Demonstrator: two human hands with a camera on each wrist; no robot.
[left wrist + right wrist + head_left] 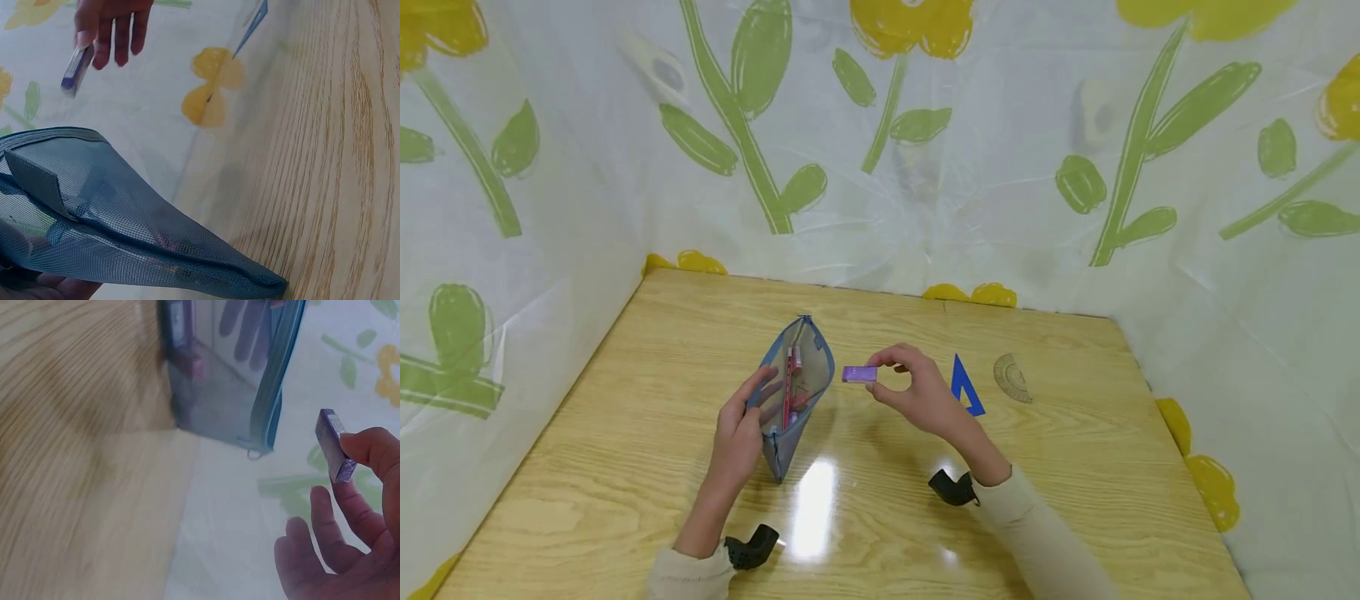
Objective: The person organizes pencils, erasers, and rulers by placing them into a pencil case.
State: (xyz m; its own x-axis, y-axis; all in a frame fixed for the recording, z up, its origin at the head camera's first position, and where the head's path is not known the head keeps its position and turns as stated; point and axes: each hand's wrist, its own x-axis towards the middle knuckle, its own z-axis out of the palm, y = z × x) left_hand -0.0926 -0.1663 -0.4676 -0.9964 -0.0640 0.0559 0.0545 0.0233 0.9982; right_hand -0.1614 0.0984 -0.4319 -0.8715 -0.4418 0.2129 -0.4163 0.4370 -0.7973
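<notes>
Purple block held just outside an open pouch

The right hand (913,387) held a small block (859,374) above the worktop (1075,442), a narrow gap from the pouch (808,371). Cloth (985,183) printed with yellow flowers rose along the worktop's left, back and right edges. Wood grain stretched from the pouch to the left edge and from the right hand's sleeve to the right edge. Beyond the right hand lay a blue set square (961,379), with a clear protractor (1013,377) just beside it.

The block was flat, oblong and purple, with a pale printed label on one face. The right thumb and fingers pinched one end, the other fingers spread apart. The left hand (741,425) gripped the blue-edged mesh pouch, its fingers showing through the side; red and pink items lay inside.
</notes>
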